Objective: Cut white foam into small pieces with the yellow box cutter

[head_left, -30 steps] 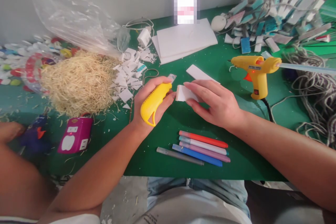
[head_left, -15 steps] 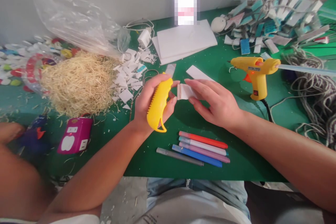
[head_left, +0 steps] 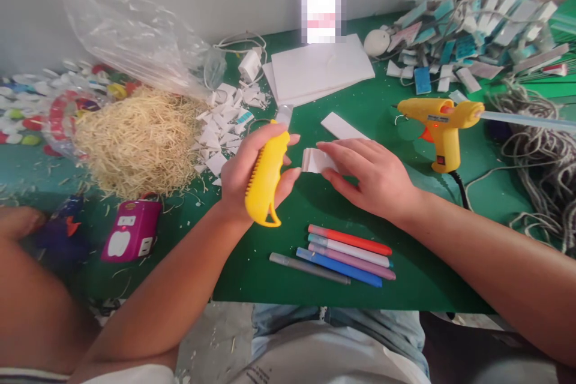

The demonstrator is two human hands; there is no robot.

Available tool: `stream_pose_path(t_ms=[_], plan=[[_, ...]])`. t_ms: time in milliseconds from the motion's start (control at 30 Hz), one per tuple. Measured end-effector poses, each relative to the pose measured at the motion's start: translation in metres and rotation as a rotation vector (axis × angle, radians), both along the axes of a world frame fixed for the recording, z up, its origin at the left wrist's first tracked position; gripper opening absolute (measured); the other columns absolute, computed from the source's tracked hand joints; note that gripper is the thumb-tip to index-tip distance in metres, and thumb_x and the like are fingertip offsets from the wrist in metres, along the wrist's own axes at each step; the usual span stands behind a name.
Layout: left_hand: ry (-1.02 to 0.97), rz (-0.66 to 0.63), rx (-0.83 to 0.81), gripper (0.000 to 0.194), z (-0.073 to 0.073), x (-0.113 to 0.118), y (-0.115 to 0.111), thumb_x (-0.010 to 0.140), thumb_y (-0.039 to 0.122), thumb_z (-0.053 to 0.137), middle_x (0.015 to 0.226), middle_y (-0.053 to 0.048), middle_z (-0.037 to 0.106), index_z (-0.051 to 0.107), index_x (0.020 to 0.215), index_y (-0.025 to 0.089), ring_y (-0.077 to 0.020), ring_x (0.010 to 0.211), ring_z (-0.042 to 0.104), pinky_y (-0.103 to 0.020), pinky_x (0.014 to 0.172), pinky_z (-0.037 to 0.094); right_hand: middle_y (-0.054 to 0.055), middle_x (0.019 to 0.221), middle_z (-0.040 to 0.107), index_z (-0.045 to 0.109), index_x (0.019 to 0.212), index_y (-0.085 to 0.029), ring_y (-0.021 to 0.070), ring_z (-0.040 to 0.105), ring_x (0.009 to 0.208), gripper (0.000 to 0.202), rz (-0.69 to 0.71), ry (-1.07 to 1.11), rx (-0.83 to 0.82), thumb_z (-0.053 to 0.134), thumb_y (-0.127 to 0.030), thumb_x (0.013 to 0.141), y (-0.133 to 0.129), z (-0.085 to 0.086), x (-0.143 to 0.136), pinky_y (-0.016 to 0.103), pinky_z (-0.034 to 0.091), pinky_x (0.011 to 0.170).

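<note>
My left hand [head_left: 243, 174] is wrapped round the yellow handle [head_left: 266, 177] of a cutter, whose blade [head_left: 284, 115] points away from me. Right of it, my right hand [head_left: 375, 180] holds a small white piece [head_left: 320, 161] between thumb and fingers; a pinkish-brown strip runs along that piece's left end. A gap separates my left fingertips from the piece. Behind my right hand lies a white strip [head_left: 341, 126] on the green table [head_left: 252, 279]. Several markers [head_left: 351, 240] lie side by side nearer me.
A yellow glue gun [head_left: 443, 132] stands at the right, beside grey cord [head_left: 535, 150]. Straw [head_left: 139, 144], white scraps [head_left: 222, 126] and a purple socket box [head_left: 131, 231] are at the left. White sheets [head_left: 321, 69] lie behind. Another person's arm [head_left: 36, 294] reaches in at lower left.
My left hand has moved slightly left with the yellow cutter, widening the gap to the white piece. My right hand still holds the piece in nearly the same place.
</note>
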State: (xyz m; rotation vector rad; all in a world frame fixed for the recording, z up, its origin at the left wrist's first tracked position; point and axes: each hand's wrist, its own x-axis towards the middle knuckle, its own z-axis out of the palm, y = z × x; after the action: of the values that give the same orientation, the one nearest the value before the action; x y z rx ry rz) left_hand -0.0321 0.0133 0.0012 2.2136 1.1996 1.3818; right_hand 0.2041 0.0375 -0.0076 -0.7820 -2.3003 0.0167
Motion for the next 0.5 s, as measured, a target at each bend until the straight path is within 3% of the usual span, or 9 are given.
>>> stream_pose_path(t_ms=[167, 333, 500], plan=[[0.086, 0.075, 0.045, 0.025, 0.006, 0.002, -0.002, 0.098, 0.033, 0.055, 0.112, -0.007, 0.075, 0.064, 0.12, 0.025, -0.0209, 0.092, 0.075, -0.036, 0.085, 0.064, 0.013, 0.104, 0.079, 0.073, 0.117, -0.013, 0.0257, 0.068, 0.093, 0.027, -0.021, -0.112, -0.113, 0.055, -0.025, 0.101, 0.003, -0.006, 0.0, 0.042, 0.059, 0.083], [-0.007, 0.082, -0.123, 0.03, 0.0, 0.011, -0.004, 0.082, 0.024, 0.063, 0.091, -0.001, 0.073, 0.054, 0.111, 0.024, -0.0157, 0.07, 0.071, -0.026, 0.062, 0.059, 0.015, 0.107, 0.076, 0.075, 0.106, -0.013, 0.026, 0.063, 0.09, 0.024, -0.053, -0.219, -0.164, 0.055, -0.024, 0.098, 0.003, -0.006, 0.001, 0.041, 0.057, 0.082], [0.109, 0.094, -0.107, 0.026, 0.001, 0.015, -0.005, 0.077, 0.021, 0.058, 0.088, 0.001, 0.076, 0.058, 0.103, 0.022, -0.0135, 0.064, 0.071, -0.023, 0.06, 0.056, 0.016, 0.105, 0.074, 0.075, 0.105, -0.011, 0.026, 0.062, 0.09, 0.025, -0.068, -0.232, -0.138, 0.054, -0.023, 0.098, 0.002, -0.006, 0.0, 0.04, 0.056, 0.08]])
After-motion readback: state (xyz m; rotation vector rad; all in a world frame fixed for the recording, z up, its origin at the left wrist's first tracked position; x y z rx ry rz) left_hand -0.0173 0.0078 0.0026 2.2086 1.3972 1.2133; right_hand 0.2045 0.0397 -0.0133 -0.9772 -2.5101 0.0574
